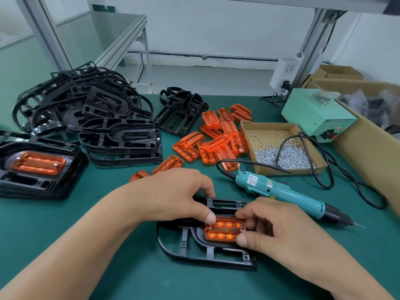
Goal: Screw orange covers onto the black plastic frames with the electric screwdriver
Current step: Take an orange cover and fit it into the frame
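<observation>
Two hands, left point(173, 195) and right point(279, 226), pinch a light, stiff orange cover point(224, 229) by its edges into the black frame point(184, 245).

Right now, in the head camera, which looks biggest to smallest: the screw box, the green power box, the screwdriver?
1. Screw box
2. Green power box, though it sits farther away, so this is unsure
3. Screwdriver

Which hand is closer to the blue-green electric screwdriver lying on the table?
The right hand. It sits just in front of the blue-green electric screwdriver, pinching the orange plastic cover. The left hand is farther away, on the cover's other side.
</observation>
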Tool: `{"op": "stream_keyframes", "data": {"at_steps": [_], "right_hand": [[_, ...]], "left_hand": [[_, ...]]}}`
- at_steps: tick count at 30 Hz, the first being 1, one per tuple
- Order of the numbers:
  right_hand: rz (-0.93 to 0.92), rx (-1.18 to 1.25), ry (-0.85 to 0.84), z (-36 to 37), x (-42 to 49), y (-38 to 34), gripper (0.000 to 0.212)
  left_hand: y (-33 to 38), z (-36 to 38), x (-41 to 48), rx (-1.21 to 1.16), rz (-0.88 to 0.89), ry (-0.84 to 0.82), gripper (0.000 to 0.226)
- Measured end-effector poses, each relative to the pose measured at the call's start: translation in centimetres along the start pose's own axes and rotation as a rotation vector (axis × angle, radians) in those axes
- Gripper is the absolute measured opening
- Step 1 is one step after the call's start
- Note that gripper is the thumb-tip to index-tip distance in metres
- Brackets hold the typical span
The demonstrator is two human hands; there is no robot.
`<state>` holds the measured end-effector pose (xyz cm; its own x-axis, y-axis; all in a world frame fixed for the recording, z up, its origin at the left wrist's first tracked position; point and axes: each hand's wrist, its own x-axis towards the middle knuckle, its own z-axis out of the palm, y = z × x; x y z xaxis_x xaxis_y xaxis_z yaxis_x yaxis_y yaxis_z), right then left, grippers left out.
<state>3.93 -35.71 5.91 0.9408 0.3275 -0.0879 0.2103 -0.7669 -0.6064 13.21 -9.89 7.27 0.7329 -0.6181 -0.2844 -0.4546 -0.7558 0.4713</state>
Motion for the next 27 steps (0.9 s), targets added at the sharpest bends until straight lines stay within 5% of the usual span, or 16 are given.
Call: {"op": "stream_keyframes", "data": {"at_steps": [17,21,23,27], "right_hand": [[-0.087,-0.124,-0.007,0.3,0.1,-0.1,0.023],[-0.016,-0.111,0.366,-0.8,-0.9,1.4,0.018],[0.071,-0.333,0.498,-2.0,-1.1,2.5,0.029],[0.277,-0.649,0.215,-3.7,-0.6,4.2,0.070]], "left_hand": [[0.5,-0.3,-0.1,0.047,-0.025,-0.015,0.047],[0.2,-0.4,-0.4,0.038,-0.003,-0.030,0.049],[0.1,-0.6,-0.7,-0.030,0.003,-0.034,0.051],[-0.5,-1.1,-0.7,-0.285,0.019,0.151,0.019]]}}
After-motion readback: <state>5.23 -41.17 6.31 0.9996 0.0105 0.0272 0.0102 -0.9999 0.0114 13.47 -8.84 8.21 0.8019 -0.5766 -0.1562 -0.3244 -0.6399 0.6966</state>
